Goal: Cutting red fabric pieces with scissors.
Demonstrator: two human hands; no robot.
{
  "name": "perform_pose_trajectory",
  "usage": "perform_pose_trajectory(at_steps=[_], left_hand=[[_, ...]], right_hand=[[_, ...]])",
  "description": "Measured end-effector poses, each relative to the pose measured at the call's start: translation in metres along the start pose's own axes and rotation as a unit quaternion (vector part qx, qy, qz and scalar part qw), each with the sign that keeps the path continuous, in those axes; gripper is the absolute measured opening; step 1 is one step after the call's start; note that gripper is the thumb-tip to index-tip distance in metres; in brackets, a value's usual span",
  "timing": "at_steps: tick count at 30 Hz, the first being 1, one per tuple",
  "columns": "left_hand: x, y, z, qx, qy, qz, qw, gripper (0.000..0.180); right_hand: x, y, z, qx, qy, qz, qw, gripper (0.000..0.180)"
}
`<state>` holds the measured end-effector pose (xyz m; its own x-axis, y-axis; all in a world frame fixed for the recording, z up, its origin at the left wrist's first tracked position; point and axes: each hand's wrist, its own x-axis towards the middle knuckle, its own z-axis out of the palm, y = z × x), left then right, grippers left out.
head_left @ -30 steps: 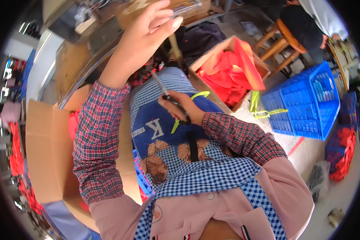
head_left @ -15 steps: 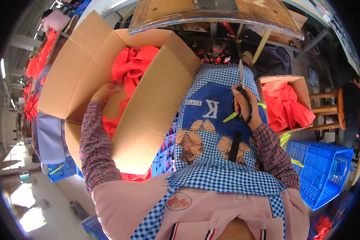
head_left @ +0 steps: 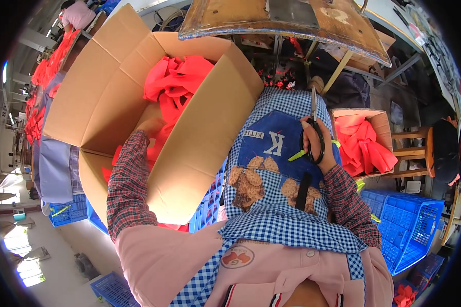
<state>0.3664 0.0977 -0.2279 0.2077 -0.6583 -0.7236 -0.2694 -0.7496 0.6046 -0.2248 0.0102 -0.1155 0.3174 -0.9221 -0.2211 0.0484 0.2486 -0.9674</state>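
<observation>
Deep inside a large open cardboard box [head_left: 200, 138], my left hand [head_left: 151, 125] reaches in beside a heap of red cloth pieces [head_left: 176, 82]. Its fingers are blurred and partly hidden, so whether they grip any cloth does not show. Over my lap, my right hand [head_left: 312, 139] is closed around the black handles of a pair of scissors [head_left: 314, 107]. The blades point away from me and look nearly closed. A yellow-green strip [head_left: 297, 155] pokes out near the handles. Beneath the scissors lies my blue checked apron [head_left: 256, 197].
A smaller box [head_left: 386, 134] of red cloth stands at my right, near a wooden stool [head_left: 420, 153]. Blue plastic crates [head_left: 402, 225] are stacked close by. A worn wooden tabletop [head_left: 230, 23] juts out ahead. Another person [head_left: 79, 18] sits far left.
My left hand has shifted to the right inside the box, closer to the red cloth. Red cloth now shows left of my forearm. My right hand keeps the scissors over my lap.
</observation>
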Motion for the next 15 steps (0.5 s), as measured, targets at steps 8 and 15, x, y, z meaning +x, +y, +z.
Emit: perform_pose_trajectory(at_steps=[8, 15], left_hand=[[-0.092, 0.121, -0.046, 0.288, 0.352, 0.129, 0.881, 0.030], [-0.189, 0.234, 0.018, -0.041, 0.250, 0.369, 0.894, 0.020]], right_hand=[[-0.001, 0.001, -0.002, 0.003, -0.005, 0.004, 1.000, 0.017], [-0.002, 0.002, -0.001, 0.009, -0.022, -0.032, 0.999, 0.017]])
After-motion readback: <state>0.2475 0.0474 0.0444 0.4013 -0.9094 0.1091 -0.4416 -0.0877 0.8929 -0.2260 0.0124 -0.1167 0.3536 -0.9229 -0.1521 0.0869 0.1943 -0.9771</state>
